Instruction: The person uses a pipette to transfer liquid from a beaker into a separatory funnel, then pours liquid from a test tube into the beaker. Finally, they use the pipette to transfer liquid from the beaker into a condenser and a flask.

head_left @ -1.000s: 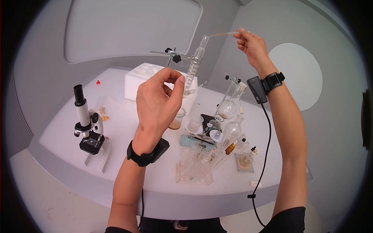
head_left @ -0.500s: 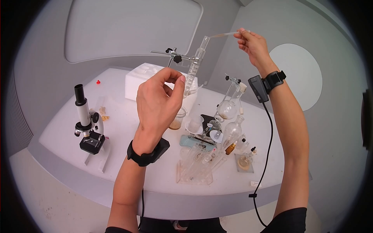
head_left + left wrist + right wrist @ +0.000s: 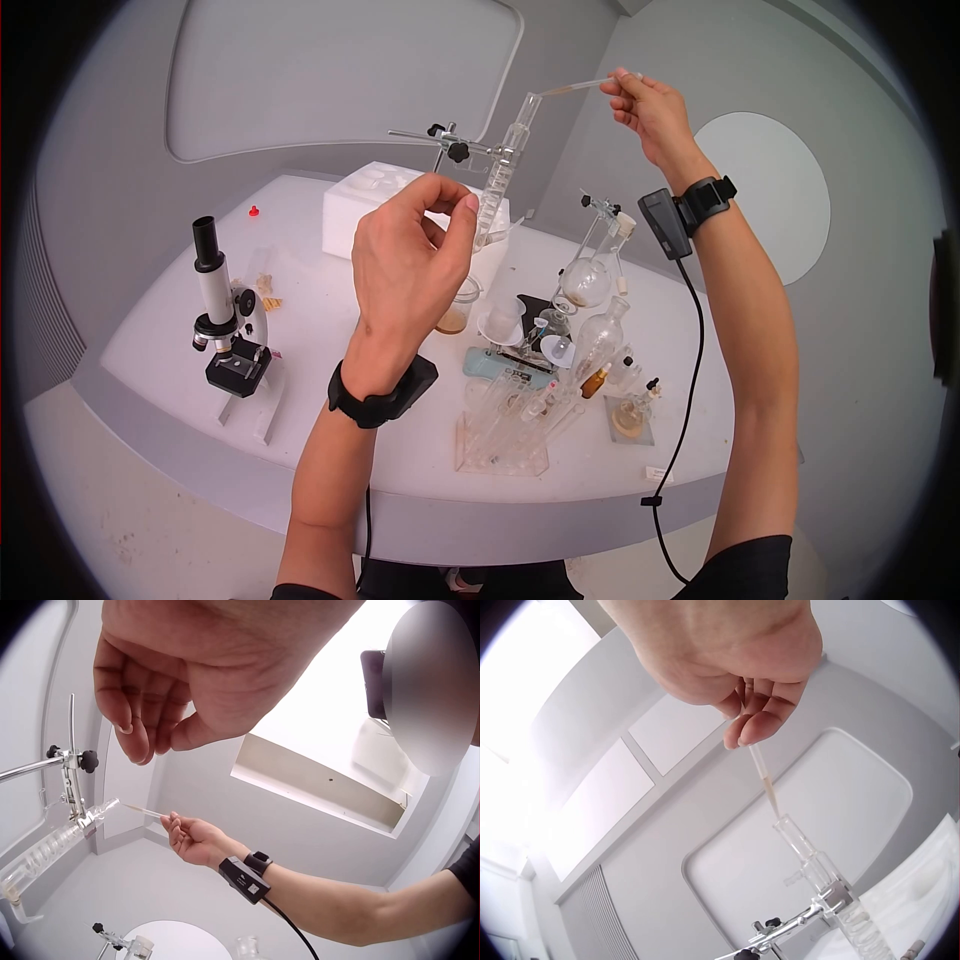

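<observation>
My right hand (image 3: pixel 650 115) is raised at the upper right and pinches a clear dropper (image 3: pixel 759 761) with pale brown liquid in its lower part. The dropper slants downward, its tip right at the open top of a coiled glass condenser (image 3: pixel 497 190). A metal clamp (image 3: pixel 508 153) grips the condenser, which leans in the head view. My left hand (image 3: pixel 415 255) is held up in front of the condenser's lower part. Its fingers (image 3: pixel 135 742) hang loosely bent, with nothing between them in the left wrist view. The dropper's upper end is hidden in the right hand.
A microscope (image 3: pixel 228 320) stands at the left of the table. A white foam box (image 3: pixel 345 215) is behind the left hand, a beaker (image 3: pixel 455 315) of brown liquid beside it. To the right are a balance (image 3: pixel 485 362), test tubes (image 3: pixel 500 430) and a round flask (image 3: pixel 585 282).
The right hand has risen very slightly, and the dropper slopes a little more steeply, its tip still at the condenser's mouth. The left hand has stayed in place.
</observation>
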### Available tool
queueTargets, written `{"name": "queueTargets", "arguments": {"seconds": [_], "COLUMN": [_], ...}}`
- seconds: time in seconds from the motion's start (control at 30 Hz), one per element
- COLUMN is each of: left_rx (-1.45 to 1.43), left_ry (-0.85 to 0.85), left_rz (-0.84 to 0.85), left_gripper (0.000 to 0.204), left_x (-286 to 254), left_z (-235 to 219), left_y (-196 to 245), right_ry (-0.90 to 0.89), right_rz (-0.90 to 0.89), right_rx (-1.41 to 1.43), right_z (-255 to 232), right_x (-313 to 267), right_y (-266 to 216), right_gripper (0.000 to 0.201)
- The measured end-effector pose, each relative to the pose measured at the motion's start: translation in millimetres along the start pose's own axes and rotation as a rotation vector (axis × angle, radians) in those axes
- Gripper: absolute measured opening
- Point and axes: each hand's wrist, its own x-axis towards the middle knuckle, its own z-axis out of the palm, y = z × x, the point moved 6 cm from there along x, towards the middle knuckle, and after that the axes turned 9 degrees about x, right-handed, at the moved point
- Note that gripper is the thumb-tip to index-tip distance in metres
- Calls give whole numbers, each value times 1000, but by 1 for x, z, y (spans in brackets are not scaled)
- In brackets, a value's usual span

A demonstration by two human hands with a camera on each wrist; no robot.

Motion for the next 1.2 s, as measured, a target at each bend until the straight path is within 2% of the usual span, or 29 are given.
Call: {"name": "queueTargets", "arguments": {"seconds": [1.2], "left_rx": [5], "left_ry": [5], "left_rz": [9], "left_gripper": [18], "left_x": [0], "left_z": [-1], "left_y": [1], "right_ry": [17], "right_rz": [-91], "right_rx": [-60], "right_z": [4], "right_x": [9], "right_y": [-6], "right_gripper": [19]}}
